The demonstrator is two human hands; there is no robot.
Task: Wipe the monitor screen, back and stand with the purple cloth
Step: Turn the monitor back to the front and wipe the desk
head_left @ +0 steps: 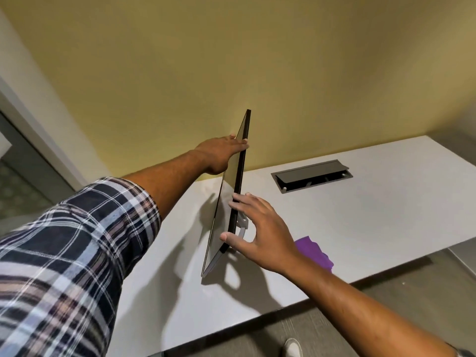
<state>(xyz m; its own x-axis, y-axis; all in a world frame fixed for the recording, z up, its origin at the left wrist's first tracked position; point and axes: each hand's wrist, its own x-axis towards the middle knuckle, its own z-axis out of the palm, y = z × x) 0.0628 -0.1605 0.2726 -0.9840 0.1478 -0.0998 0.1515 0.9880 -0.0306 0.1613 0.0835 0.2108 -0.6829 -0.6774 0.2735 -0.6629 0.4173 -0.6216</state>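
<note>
Yellow wall fills the background behind a white bench (360, 215), whose right end runs out of the picture. On it stands the monitor (238, 176), turned nearly edge-on, so the screen shows only as a thin greyish sliver and the back is hidden altogether. Its pale stand (242, 225) peeks out in small part behind the right hand. The left hand (221, 153) reaches from a plaid sleeve (77, 253) and its grip is curled over the monitor's far upper edge; the fingertips pass behind the panel and cannot be seen. The right hand (257, 228) has its grip spread apart, thumb and forefinger touching the near edge of the monitor. The purple cloth (315, 253) lies on the bench just beside the right wrist, partly covered by it. A grey cable hatch (311, 175) sits open further right on the bench. A pale shoe tip (292, 347) is cut off at the bottom edge.
</note>
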